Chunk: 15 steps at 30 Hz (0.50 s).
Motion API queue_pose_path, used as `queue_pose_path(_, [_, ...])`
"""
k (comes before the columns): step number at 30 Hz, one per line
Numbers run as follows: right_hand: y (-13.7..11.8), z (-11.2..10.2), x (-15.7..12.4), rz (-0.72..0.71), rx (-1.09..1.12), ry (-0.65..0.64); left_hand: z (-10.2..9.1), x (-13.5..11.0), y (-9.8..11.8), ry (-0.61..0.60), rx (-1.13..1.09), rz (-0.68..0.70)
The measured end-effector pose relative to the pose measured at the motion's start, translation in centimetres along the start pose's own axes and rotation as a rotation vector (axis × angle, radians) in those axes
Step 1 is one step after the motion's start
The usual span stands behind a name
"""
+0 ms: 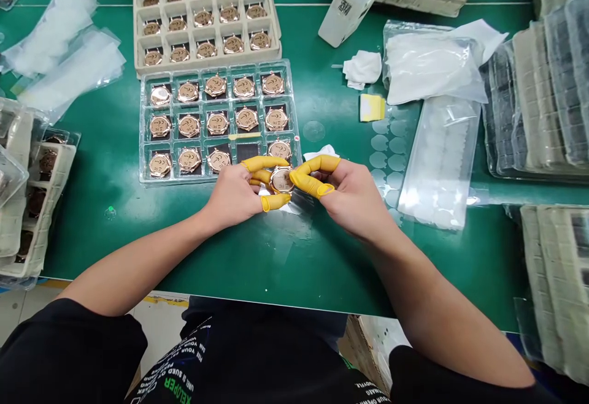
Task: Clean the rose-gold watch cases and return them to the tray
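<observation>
Between the thumb and fingers of my left hand [243, 186] is a rose-gold watch case [281, 179], its flat round side facing up. My right hand [343, 186] is closed in a pinch at the right edge of that case; whatever its fingertips hold, if anything, is hidden. Yellow finger cots cover fingers on both hands. Just beyond my left hand lies a clear plastic tray [143, 146] of rose-gold watch cases, printed backs up. One front-row compartment [248, 152] shows only its dark bottom. A white wipe [321, 152] lies partly behind my right hand.
A beige tray [137, 30] of watch cases stands behind the clear one. Round clear films [380, 143], a yellow-and-white pad [372, 108], a crumpled wipe [362, 69], a white bottle [352, 5] and plastic sleeves [437, 165] lie rightward. Stacked trays [547, 85] line both sides.
</observation>
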State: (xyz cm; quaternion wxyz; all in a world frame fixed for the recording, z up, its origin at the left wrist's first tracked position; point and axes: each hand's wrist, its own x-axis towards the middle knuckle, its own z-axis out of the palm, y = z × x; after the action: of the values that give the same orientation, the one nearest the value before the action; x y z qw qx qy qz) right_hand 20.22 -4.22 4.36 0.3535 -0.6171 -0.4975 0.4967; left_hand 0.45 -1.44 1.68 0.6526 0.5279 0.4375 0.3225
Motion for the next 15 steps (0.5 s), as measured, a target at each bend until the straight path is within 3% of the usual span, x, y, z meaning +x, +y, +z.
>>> queue_pose_path(15, [0.08,-0.18,0.21,-0.061,0.009,-0.017,-0.17,0.09,-0.08,-0.031,0.051,-0.008])
